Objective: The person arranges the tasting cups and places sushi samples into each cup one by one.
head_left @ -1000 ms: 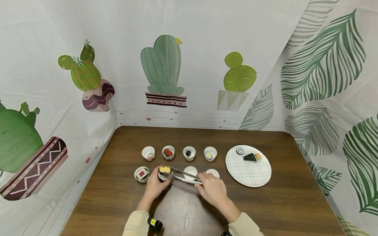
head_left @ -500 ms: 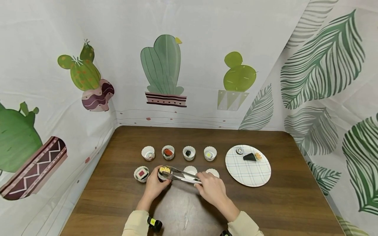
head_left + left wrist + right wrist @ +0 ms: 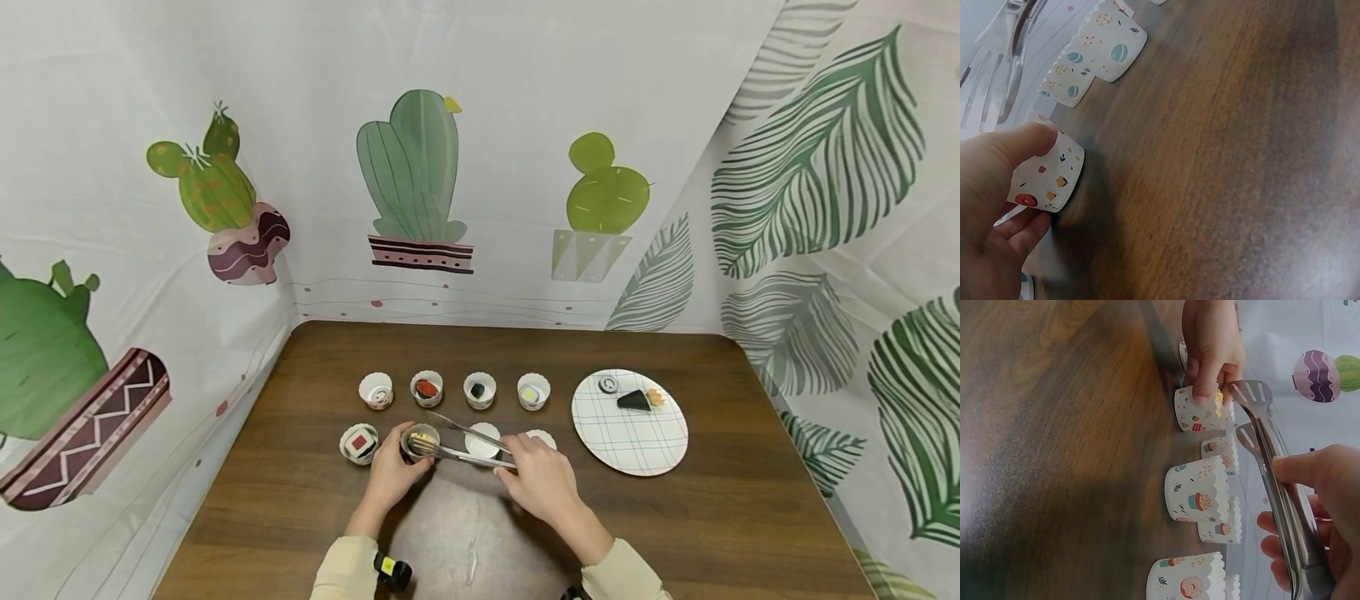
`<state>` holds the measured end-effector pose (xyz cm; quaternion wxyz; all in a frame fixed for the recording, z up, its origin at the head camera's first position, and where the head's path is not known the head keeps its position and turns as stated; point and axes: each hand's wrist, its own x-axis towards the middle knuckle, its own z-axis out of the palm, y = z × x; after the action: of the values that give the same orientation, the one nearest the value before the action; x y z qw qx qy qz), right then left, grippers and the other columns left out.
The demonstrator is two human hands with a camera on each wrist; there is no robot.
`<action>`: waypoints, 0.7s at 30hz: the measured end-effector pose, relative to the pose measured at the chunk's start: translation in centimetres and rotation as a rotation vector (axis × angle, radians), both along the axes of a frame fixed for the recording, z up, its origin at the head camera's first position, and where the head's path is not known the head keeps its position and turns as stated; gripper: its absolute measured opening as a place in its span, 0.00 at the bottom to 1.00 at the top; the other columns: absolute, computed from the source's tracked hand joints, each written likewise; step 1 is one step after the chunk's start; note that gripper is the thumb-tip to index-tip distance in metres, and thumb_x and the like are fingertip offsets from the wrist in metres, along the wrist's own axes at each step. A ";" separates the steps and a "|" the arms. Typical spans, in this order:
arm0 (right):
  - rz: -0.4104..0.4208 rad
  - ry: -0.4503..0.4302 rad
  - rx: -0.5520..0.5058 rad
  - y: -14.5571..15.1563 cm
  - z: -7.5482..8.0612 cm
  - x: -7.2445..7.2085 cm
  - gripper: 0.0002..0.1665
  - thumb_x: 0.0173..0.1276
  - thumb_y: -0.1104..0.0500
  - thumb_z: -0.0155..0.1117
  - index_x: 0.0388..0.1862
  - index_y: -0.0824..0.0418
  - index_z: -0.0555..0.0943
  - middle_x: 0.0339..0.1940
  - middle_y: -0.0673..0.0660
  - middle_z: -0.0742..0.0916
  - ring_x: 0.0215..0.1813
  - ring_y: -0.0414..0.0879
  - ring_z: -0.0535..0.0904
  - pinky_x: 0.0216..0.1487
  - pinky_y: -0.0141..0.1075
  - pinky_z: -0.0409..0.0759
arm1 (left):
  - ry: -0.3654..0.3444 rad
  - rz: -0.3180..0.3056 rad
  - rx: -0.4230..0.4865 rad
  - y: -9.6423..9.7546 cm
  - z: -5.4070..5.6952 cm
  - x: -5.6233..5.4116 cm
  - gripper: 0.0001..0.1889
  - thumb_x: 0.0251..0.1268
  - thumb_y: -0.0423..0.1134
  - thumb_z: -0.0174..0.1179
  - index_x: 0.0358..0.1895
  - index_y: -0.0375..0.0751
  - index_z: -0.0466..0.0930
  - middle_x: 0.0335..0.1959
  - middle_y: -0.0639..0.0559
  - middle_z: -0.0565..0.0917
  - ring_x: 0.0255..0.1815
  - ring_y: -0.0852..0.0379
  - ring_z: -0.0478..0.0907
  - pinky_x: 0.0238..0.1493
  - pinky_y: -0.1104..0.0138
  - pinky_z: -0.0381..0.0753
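My left hand (image 3: pixel 394 468) holds a small white baking cup (image 3: pixel 1054 172) with a scalloped rim, thumb on the near side and fingers round the other. Inside it, in the head view, sits a toy sushi piece topped with yellow (image 3: pixel 421 437), partly hidden by the metal tongs (image 3: pixel 467 456). Gripping those tongs is my right hand (image 3: pixel 542 482), with the tongs' two arms spread apart. In the right wrist view their slotted tips stand above the cup, and my thumb presses along one arm.
Left of the held cup, a cup holds a square white piece with a red centre (image 3: pixel 360 442). Behind stand several cups with sushi pieces, including a red-topped one (image 3: pixel 427 388). Two more cups lie under the tongs and right hand. A checked plate (image 3: pixel 630 446) bears several pieces.
The tongs' arms have spread apart. The yellow-topped piece, earlier up at the rim between the tips, now sits lower inside the cup. Both hands have stayed nearly in place.
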<state>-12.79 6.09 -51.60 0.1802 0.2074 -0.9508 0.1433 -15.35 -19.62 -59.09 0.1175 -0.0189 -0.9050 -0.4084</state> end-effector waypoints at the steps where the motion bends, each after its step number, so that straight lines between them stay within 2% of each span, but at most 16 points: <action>1: -0.003 -0.004 -0.004 0.1 0.0 0.0 0.21 0.48 0.46 0.69 0.41 0.52 0.81 0.31 0.46 0.83 0.35 0.43 0.80 0.25 0.37 0.76 | -0.002 0.000 0.001 0.0 0.0 0.0 0.35 0.36 0.37 0.74 0.55 0.36 0.71 0.47 0.41 0.81 0.46 0.43 0.78 0.45 0.52 0.74; 11: -0.041 0.012 -0.050 1.3 0.1 0.1 0.24 0.45 0.47 0.71 0.43 0.54 0.81 0.35 0.48 0.84 0.37 0.44 0.80 0.27 0.37 0.77 | -0.013 -0.001 -0.014 -0.1 0.0 0.0 0.35 0.37 0.38 0.73 0.56 0.36 0.71 0.48 0.40 0.80 0.48 0.42 0.77 0.47 0.51 0.73; 16: -0.062 0.035 -0.061 2.3 0.0 0.1 0.25 0.44 0.48 0.72 0.43 0.56 0.81 0.33 0.49 0.83 0.33 0.45 0.80 0.24 0.37 0.75 | -0.032 0.000 -0.005 -0.1 0.0 0.0 0.36 0.38 0.37 0.73 0.56 0.36 0.70 0.50 0.39 0.80 0.49 0.42 0.77 0.48 0.50 0.73; 21: -0.093 0.035 -0.067 3.3 0.0 0.1 0.25 0.44 0.48 0.73 0.43 0.55 0.81 0.30 0.49 0.82 0.30 0.45 0.79 0.22 0.36 0.73 | -0.021 0.002 0.000 0.0 0.0 -0.1 0.36 0.37 0.37 0.73 0.56 0.36 0.71 0.49 0.39 0.80 0.49 0.42 0.77 0.48 0.51 0.73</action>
<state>-12.71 9.35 -51.63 0.2101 0.1591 -0.9508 0.1630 -15.40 -19.65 -59.13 0.1082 -0.0135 -0.9062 -0.4085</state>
